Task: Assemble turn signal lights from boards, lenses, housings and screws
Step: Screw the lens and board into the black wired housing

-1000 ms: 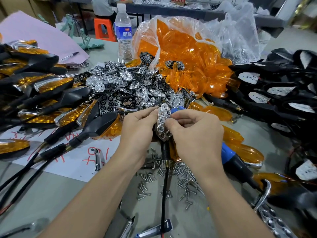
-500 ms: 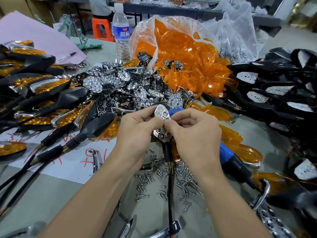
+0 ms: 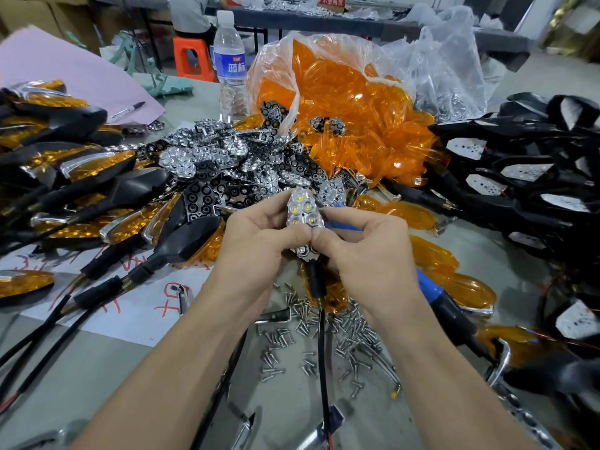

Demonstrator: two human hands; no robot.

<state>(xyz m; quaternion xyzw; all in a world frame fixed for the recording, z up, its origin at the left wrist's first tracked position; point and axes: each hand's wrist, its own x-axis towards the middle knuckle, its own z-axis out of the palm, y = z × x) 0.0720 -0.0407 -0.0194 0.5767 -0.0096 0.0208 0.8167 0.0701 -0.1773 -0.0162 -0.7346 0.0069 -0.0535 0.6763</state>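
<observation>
Bag point(image 3: 283, 47) holds orange lenses point(image 3: 341, 102); left hand point(image 3: 256, 241) and right hand point(image 3: 367, 251) pinch reflector point(image 3: 303, 211).

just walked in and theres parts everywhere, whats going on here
A person is assembling a turn signal light by hand. Both the left hand and right hand grip a chrome reflector, LEDs showing through its cups, thumbs pressing its face; a black stem and cable hang below. No orange lens is on it yet. Loose screws lie on the table underneath, and the bag of orange lenses sits behind.
</observation>
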